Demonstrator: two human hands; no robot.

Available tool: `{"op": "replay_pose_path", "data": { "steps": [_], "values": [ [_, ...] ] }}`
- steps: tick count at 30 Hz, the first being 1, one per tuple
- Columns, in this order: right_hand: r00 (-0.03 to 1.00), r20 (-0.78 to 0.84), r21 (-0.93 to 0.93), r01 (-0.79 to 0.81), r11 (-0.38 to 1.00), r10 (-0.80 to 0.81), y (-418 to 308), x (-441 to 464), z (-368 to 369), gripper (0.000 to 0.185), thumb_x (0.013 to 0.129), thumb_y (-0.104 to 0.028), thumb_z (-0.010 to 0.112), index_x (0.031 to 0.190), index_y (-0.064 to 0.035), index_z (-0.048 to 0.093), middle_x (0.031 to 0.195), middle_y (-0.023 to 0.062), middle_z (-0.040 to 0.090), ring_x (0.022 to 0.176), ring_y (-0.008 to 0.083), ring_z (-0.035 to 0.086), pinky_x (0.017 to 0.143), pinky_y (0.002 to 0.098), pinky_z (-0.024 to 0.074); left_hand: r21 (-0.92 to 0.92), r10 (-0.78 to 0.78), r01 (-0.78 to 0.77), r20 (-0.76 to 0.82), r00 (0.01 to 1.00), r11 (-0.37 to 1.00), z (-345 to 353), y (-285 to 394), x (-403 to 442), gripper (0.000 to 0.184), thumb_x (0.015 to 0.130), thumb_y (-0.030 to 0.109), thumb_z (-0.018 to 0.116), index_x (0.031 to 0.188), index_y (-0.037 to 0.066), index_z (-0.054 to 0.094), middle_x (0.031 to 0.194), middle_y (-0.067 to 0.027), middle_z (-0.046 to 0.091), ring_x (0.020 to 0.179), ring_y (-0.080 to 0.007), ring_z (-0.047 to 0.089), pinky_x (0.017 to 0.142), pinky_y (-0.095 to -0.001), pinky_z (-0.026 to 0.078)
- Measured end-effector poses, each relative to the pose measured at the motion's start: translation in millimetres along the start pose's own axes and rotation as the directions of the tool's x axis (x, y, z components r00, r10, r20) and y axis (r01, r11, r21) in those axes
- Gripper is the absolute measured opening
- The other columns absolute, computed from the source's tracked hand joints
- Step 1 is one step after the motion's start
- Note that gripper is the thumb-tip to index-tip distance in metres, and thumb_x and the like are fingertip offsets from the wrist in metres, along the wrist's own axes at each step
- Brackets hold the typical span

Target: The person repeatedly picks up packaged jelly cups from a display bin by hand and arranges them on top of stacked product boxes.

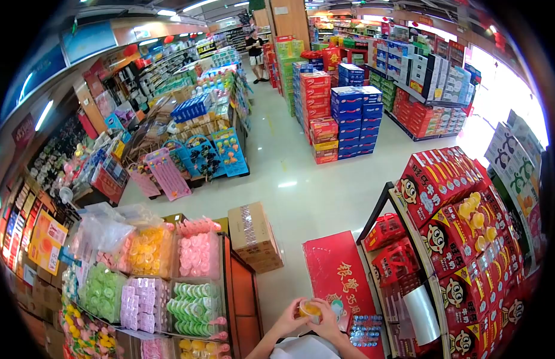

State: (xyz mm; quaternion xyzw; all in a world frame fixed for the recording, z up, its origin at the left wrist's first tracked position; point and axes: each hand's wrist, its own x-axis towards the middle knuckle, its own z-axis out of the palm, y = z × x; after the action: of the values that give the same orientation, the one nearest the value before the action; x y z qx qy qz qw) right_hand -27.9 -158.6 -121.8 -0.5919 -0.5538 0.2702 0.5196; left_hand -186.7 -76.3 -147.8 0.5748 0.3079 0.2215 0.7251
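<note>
Low in the middle of the view, my left hand (291, 318) and my right hand (329, 323) are closed around a small clear cup (311, 310) with something yellow in it. The fingers of both hands curl round its sides, close to my body. Similar yellow cups (476, 220) lie in a loose group on the red milk cartons (443, 186) to my right. Below the hands, on a red box (343, 263) on the floor, stand several small blue-topped packs (366, 331).
At left, a display stand (241, 293) holds clear bins of yellow packs (151, 251), pink packs (198, 254) and green packs (101, 293). A cardboard box (252, 233) sits beside it. Carton stacks (349, 119) rise beyond the aisle (271, 191). Another person (255, 52) stands far back.
</note>
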Motion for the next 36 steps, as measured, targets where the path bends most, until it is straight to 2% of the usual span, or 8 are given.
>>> {"op": "replay_pose_path", "data": {
  "steps": [9, 15, 21, 24, 27, 30, 34, 36],
  "values": [
    [0.999, -0.042, -0.134, -0.017, 0.991, 0.012, 18.2, -1.1, -30.8, 0.066, 0.07, -0.014, 0.082, 0.128, -0.0043, 0.052, 0.126, 0.0187, 0.054, 0.121, 0.037, 0.052, 0.101, 0.0427, 0.045, -0.063, -0.028, 0.024, -0.069, 0.997, 0.998, 27.2, -7.4, 21.3, 0.062, 0.087, 0.005, 0.073, 0.137, 0.005, 0.036, 0.125, -0.0099, 0.055, 0.114, -0.0163, 0.057, 0.097, -0.0312, 0.048],
    [0.996, -0.084, -0.203, 0.024, 0.979, -0.041, 32.6, 1.6, -59.9, 0.063, 0.074, -0.016, 0.082, 0.126, -0.0016, 0.051, 0.118, 0.0202, 0.058, 0.109, 0.0361, 0.058, 0.093, 0.0428, 0.0485, -0.083, -0.082, 0.091, 0.104, 0.991, 0.992, 53.5, 14.5, 55.2, 0.046, 0.092, 0.007, 0.068, 0.132, 0.006, 0.045, 0.122, -0.0063, 0.056, 0.111, -0.0148, 0.057, 0.098, -0.0305, 0.048],
    [0.954, -0.301, -0.075, -0.014, 0.997, -0.009, 40.0, 14.9, -88.4, 0.062, 0.071, -0.016, 0.085, 0.12, -0.0031, 0.05, 0.101, 0.0166, 0.067, 0.091, 0.0288, 0.068, 0.086, 0.0393, 0.0526, -0.022, -0.053, 0.06, 0.24, 0.969, 0.998, 69.8, 59.1, 85.0, 0.046, 0.093, 0.008, 0.066, 0.134, 0.004, 0.046, 0.121, -0.0046, 0.057, 0.113, -0.0162, 0.056, 0.1, -0.0315, 0.045],
    [0.955, -0.289, -0.015, -0.069, 0.998, 0.061, 38.4, 25.5, -106.1, 0.061, 0.073, -0.021, 0.086, 0.119, -0.0006, 0.052, 0.101, 0.0169, 0.066, 0.093, 0.0289, 0.066, 0.085, 0.0366, 0.0509, 0.092, 0.168, -0.192, 0.222, 0.96, 0.977, 72.1, 41.7, 106.8, 0.045, 0.093, 0.008, 0.066, 0.134, 0.004, 0.047, 0.122, -0.0048, 0.057, 0.115, -0.0168, 0.055, 0.104, -0.0333, 0.042],
    [0.968, -0.237, 0.01, -0.087, 0.996, 0.086, 38.4, 38.5, -127.7, 0.061, 0.075, -0.02, 0.085, 0.12, 0.0009, 0.051, 0.105, 0.0171, 0.065, 0.095, 0.0268, 0.066, 0.085, 0.0365, 0.0509, 0.003, 0.08, -0.084, 0.295, 0.952, 0.996, 77.0, 40.4, 128.3, 0.043, 0.094, 0.009, 0.065, 0.134, 0.003, 0.049, 0.125, -0.0063, 0.056, 0.117, -0.0168, 0.054, 0.106, -0.0338, 0.04],
    [0.964, -0.234, 0.267, -0.059, 0.962, 0.124, 74.9, 43.4, -138.4, 0.063, 0.078, -0.019, 0.083, 0.126, 0.0029, 0.049, 0.108, 0.017, 0.064, 0.096, 0.0248, 0.065, 0.086, 0.0353, 0.0507, -0.039, 0.093, -0.085, 0.283, 0.955, 0.996, 92.6, 38.5, 150.8, 0.042, 0.095, 0.01, 0.063, 0.134, 0.002, 0.048, 0.127, -0.0074, 0.056, 0.118, -0.017, 0.054, 0.105, -0.0338, 0.041],
    [0.978, -0.207, 0.102, -0.011, 0.995, 0.032, 84.3, 65.4, -177.7, 0.068, 0.082, -0.017, 0.076, 0.138, 0.0039, 0.044, 0.111, 0.0177, 0.063, 0.097, 0.0228, 0.064, 0.083, 0.0322, 0.0512, 0.09, 0.183, -0.201, 0.178, 0.967, 0.975, 126.9, 52.1, 173.8, 0.04, 0.096, 0.008, 0.061, 0.132, 0.0, 0.047, 0.121, -0.0097, 0.057, 0.111, -0.0163, 0.059, 0.098, -0.0322, 0.049],
    [0.983, -0.168, 0.075, -0.066, 0.995, 0.078, 87.0, 66.5, -195.2, 0.065, 0.082, -0.008, 0.073, 0.138, 0.0053, 0.042, 0.116, 0.0163, 0.062, 0.102, 0.02, 0.063, 0.086, 0.0305, 0.052, 0.125, 0.267, -0.286, 0.148, 0.952, 0.95, 138.3, 43.2, 190.2, 0.042, 0.096, 0.009, 0.062, 0.133, -0.002, 0.045, 0.121, -0.0119, 0.059, 0.109, -0.0166, 0.061, 0.097, -0.0322, 0.05]
  ]
}}
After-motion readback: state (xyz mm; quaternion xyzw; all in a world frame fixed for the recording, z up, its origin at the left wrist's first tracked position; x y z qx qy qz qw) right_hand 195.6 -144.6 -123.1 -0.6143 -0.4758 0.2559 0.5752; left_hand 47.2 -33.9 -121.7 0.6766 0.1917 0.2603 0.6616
